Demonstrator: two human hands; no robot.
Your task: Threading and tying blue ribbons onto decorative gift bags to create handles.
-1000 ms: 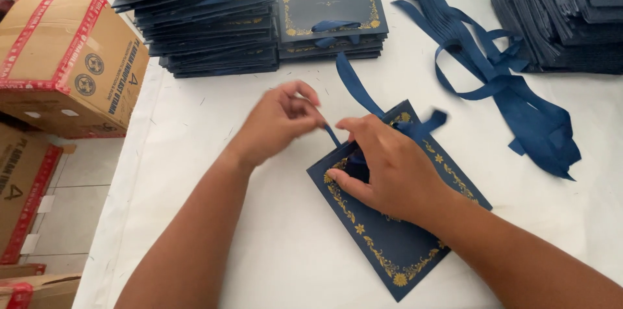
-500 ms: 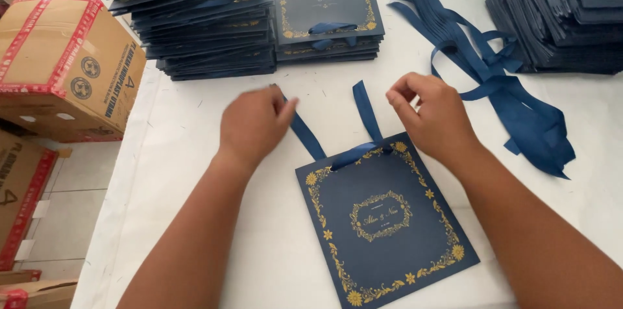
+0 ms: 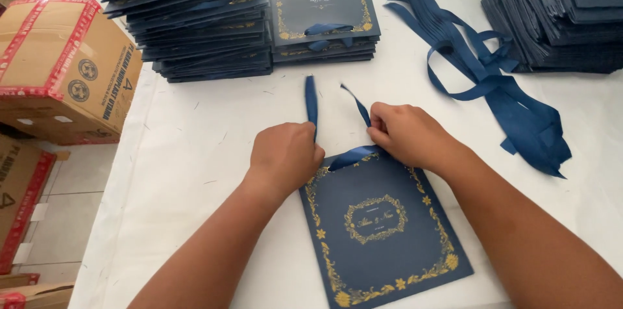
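Left hand (image 3: 286, 155) and right hand (image 3: 405, 134), knuckles up at the card's (image 3: 383, 231) top edge, each pinching one upright ribbon (image 3: 311, 101) end between closed fingers

The invitation card (image 3: 383, 224) on the white table (image 3: 214, 153) is navy blue with a gold floral border and a gold ornamental frame at its middle, and the ribbon (image 3: 311, 101) threaded through its top edge is a matching deep blue. The stacked cards (image 3: 195, 17) and the loose ribbons (image 3: 493, 82) share the same navy, the top card (image 3: 318, 0) showing the gold border too. The cardboard box (image 3: 58, 62) is tan with red-and-white tape and dark round emblems.
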